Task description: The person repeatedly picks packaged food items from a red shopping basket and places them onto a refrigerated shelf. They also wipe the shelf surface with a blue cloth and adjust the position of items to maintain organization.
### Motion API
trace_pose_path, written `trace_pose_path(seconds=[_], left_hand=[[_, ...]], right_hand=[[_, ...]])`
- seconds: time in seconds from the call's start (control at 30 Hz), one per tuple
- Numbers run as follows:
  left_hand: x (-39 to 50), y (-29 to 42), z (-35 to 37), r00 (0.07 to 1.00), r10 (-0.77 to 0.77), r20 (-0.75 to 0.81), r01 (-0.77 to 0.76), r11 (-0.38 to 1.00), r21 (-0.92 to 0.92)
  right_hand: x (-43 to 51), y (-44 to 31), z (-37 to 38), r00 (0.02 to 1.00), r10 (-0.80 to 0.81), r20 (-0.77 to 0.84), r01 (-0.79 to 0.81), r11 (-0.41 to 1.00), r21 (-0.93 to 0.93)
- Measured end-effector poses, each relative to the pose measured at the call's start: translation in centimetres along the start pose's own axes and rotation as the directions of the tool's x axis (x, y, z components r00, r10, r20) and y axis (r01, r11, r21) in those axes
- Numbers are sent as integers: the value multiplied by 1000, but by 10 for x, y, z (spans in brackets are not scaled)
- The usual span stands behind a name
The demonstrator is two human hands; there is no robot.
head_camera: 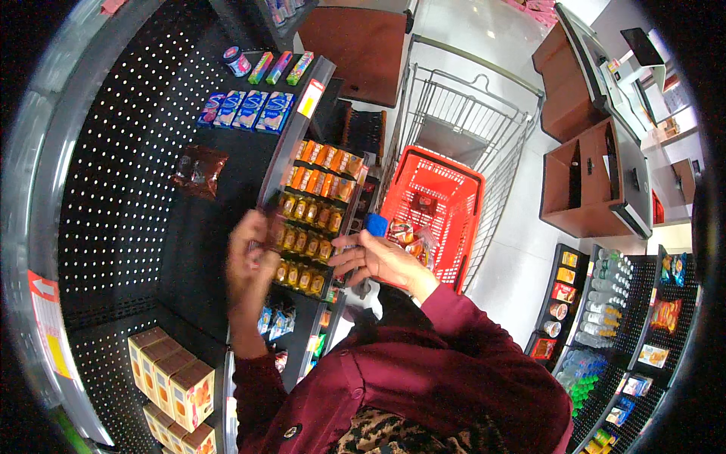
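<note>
My left hand (pixel 248 249) is motion-blurred at the front edge of the black shelf (pixel 195 238). Its fingers are around a dark brown packet (pixel 275 230), also blurred. My right hand (pixel 380 260) reaches across the near left corner of a red plastic shopping basket (pixel 434 152), fingers spread toward the shelf. Just beyond its thumb is a small blue object (pixel 376 225); whether the thumb grips it is not clear. A brown glossy packet (pixel 199 170) lies on the shelf. In the basket are a dark packet (pixel 423 202) and several wrapped snacks (pixel 422 244).
The basket rests in a metal shopping cart (pixel 507 164). Orange boxes (pixel 320 184) and small yellow-brown jars (pixel 306 244) line a side rack. Blue packs (pixel 247 110) stand at the shelf's far end, tan boxes (pixel 176 374) at lower left. Brown counters (pixel 581 176) stand right.
</note>
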State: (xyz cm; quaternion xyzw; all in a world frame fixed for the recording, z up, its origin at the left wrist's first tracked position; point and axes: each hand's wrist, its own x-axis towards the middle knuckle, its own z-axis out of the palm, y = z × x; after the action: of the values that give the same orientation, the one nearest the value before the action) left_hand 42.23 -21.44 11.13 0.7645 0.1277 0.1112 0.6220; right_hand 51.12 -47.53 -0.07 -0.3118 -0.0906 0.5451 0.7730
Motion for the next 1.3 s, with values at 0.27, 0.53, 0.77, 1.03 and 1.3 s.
trace_pose_path(seconds=[0.27, 0.53, 0.77, 1.03, 1.3], left_hand=[[-52, -35, 92, 906, -41, 421, -221, 802, 555], [35, -12, 20, 939, 343, 17, -231, 595, 769], [121, -35, -55, 922, 308, -236, 126, 338, 933], [130, -65, -74, 929, 298, -219, 116, 329, 937], [79, -60, -72, 910, 180, -372, 168, 662, 731]], right_hand=[[-40, 12, -23, 959, 138, -249, -119, 989, 88], [-78, 58, -169, 642, -108, -759, 68, 994, -85], [-63, 66, -343, 392, -399, -829, -289, 802, -523], [-67, 48, -349, 357, -288, -889, -373, 828, -418], [-34, 75, -198, 739, -253, -625, -64, 897, -438]])
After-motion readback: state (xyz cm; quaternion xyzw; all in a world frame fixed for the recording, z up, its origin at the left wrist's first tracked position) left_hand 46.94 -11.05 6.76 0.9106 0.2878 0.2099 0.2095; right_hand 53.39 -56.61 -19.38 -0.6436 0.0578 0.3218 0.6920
